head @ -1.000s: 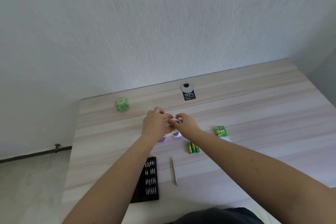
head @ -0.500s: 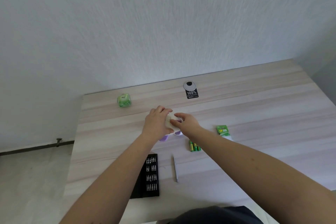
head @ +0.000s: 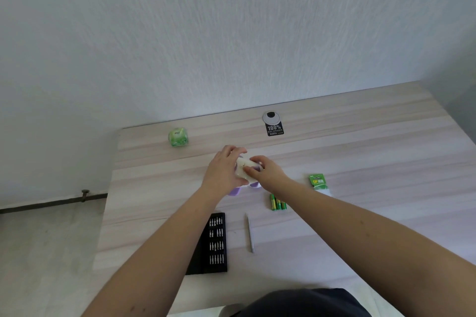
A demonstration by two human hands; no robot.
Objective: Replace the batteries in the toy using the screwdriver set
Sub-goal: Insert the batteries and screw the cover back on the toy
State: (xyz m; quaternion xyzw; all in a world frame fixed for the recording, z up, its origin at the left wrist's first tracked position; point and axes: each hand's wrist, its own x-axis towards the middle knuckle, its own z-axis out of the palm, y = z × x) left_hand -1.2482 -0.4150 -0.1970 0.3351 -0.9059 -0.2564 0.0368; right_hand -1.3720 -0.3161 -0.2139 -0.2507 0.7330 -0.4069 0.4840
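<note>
Both hands clutch the toy (head: 243, 171) at mid-table: left hand (head: 223, 173) wrapped round its side, right hand (head: 266, 172) pinching its cream underside. Most of its purple body is hidden. Batteries (head: 277, 203) and screwdriver (head: 250, 233) lie nearby, untouched.

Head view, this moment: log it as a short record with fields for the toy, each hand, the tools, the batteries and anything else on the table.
toy: white and purple toy, held just above the table
left hand: left hand grips the toy's left side
right hand: right hand holds its right side, fingers on the white face
tools: open bit case and screwdriver lying untouched
batteries: loose green batteries; green battery pack
other: green cube, black tag
</note>
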